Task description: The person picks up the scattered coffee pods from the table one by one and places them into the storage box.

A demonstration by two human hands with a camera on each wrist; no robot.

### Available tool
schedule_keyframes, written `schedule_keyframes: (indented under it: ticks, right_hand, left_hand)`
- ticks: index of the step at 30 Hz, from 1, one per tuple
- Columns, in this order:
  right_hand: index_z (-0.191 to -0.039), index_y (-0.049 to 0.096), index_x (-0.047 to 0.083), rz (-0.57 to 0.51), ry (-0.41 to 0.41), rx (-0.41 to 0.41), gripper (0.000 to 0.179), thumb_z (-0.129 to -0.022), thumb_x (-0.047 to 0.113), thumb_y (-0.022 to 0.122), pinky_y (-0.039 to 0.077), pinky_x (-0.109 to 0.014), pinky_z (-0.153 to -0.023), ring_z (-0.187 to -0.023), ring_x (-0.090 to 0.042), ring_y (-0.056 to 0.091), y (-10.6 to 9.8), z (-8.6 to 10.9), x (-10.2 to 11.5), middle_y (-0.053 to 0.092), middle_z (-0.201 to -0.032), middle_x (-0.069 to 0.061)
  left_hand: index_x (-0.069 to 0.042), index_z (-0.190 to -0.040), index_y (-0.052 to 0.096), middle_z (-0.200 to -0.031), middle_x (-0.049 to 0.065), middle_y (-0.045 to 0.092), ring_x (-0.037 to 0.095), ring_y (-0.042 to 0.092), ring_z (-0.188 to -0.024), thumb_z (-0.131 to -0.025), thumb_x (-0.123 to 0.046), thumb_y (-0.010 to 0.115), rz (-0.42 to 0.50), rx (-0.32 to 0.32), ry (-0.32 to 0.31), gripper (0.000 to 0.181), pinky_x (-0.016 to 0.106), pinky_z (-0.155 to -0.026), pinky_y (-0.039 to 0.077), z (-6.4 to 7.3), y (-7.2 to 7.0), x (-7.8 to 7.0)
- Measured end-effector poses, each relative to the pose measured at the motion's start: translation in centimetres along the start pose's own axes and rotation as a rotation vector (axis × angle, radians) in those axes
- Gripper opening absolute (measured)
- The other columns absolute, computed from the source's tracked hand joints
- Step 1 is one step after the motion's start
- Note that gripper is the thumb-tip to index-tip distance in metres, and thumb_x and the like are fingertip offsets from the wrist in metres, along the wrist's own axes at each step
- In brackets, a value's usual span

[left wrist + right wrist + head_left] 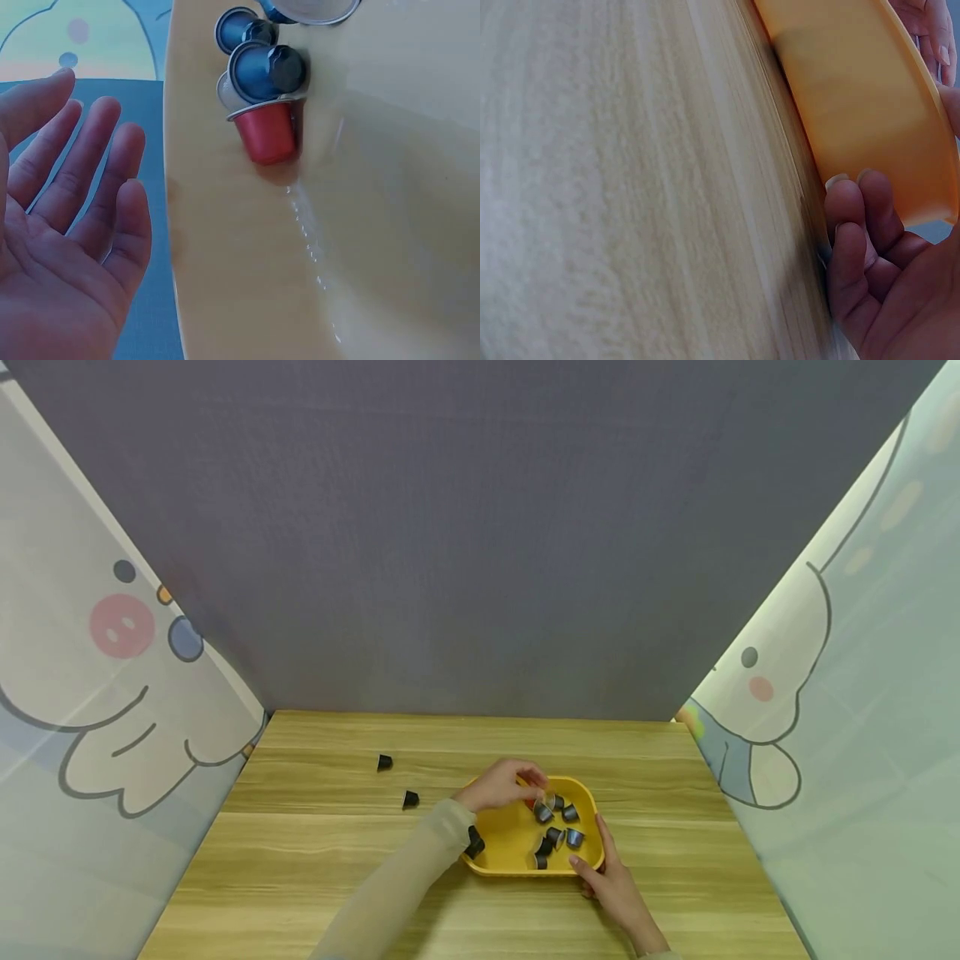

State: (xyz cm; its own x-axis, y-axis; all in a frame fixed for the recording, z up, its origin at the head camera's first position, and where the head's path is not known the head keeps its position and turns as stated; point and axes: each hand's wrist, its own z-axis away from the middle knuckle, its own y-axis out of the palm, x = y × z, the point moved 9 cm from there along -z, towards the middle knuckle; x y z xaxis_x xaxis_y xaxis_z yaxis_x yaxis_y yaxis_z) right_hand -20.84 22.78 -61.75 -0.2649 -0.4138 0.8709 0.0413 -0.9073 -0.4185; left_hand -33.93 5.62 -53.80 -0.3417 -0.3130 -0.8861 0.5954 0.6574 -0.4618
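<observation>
My left hand (504,783) is over the far side of a yellow tray (506,856), fingers loosely bent. In the left wrist view its palm (67,247) is bare, apart from a red coffee capsule (266,133) lying against the tray wall. Blue capsules (266,71) sit beside the red one. My right hand (611,881) grips the tray's near right corner, thumb over the rim. Its other fingers (847,202) curl against the outer wall in the right wrist view. Several dark capsules (555,837) lie in the tray's right half; black ones (475,843) are at its left end, partly behind my left sleeve.
Two black capsules (385,762) (410,799) lie on the wooden table (315,860) left of the tray. A grey curtain (465,543) stands behind the table's far edge. Cartoon-printed panels (847,710) flank both sides.
</observation>
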Motion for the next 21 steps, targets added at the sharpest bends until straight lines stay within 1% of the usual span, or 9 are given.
schedule_keyframes:
  ticks: [5,17,21]
  right_hand:
    - [-0.161,0.008,0.028,-0.005,0.007,0.000,0.091,-0.095,0.035,0.069,0.049,-0.029,-0.054,-0.060,-0.020,0.055,0.1,0.1,0.1,0.058,-0.069,-0.007]
    - [-0.161,0.006,0.031,-0.006,0.003,0.006,0.091,-0.095,0.037,0.068,0.049,-0.028,-0.055,-0.060,-0.018,0.055,0.0,-0.1,-0.4,0.056,-0.067,-0.005]
    - [-0.161,0.006,0.030,0.002,-0.001,0.006,0.091,-0.095,0.037,0.068,0.049,-0.028,-0.055,-0.059,-0.018,0.055,0.0,0.0,-0.3,0.056,-0.066,-0.005]
  left_hand:
    - [-0.002,-0.116,0.070,-0.101,-0.008,0.069,0.005,0.063,-0.093,-0.096,-0.016,0.069,-0.006,-0.029,0.025,0.024,0.025,-0.083,0.051,0.5,-0.8,-0.1]
    - [-0.004,-0.119,0.070,-0.101,-0.011,0.068,0.007,0.062,-0.096,-0.099,-0.026,0.065,0.010,-0.063,0.014,0.030,0.030,-0.087,0.050,1.4,-2.2,0.5]
    - [-0.006,-0.119,0.070,-0.103,-0.012,0.067,0.006,0.061,-0.096,-0.099,-0.029,0.065,0.006,-0.072,0.012,0.031,0.031,-0.088,0.050,1.6,-2.5,0.9]
